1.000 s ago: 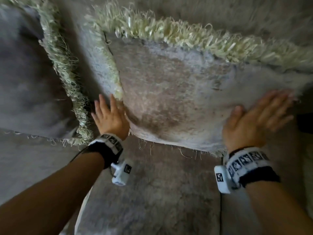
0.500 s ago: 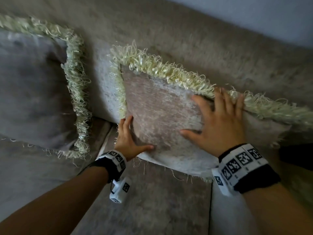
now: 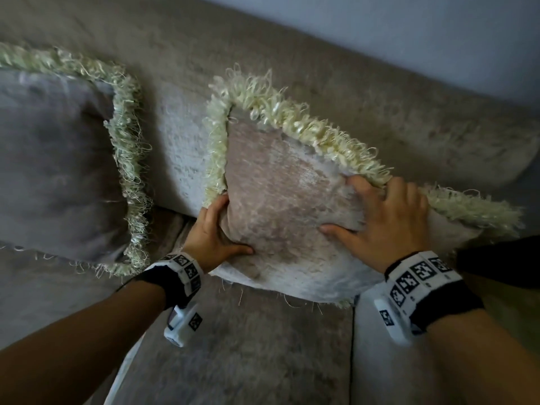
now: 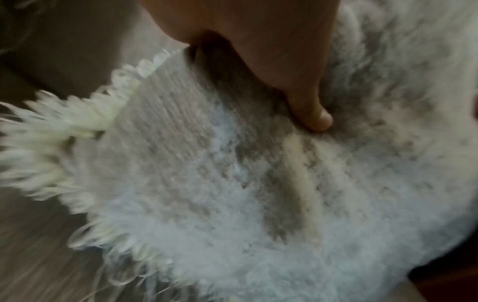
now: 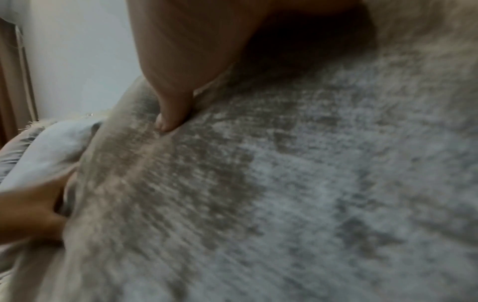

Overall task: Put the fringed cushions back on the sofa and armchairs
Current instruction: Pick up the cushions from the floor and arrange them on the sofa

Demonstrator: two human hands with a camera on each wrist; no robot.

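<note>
fringed cushion (image 3: pixel 280 206) leans on sofa (image 3: pixel 394 92) backrest, now more upright. left hand (image 3: pixel 214 238) has slid to grip its left edge, thumb on front. right hand (image 3: pixel 385 223) still lies flat on its face by the top fringe. second cushion (image 3: pixel 58 159) unchanged at left.

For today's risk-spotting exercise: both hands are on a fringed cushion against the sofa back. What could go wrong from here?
1. The cushion sits tilted, one corner high against the sofa back; let go now, it may slump crooked.
2. The right hand lies over the cream fringe; fingers could snag or flatten its loops.
3. The left hand presses its lower left edge, thumb dug in; that may leave a dent.
</note>
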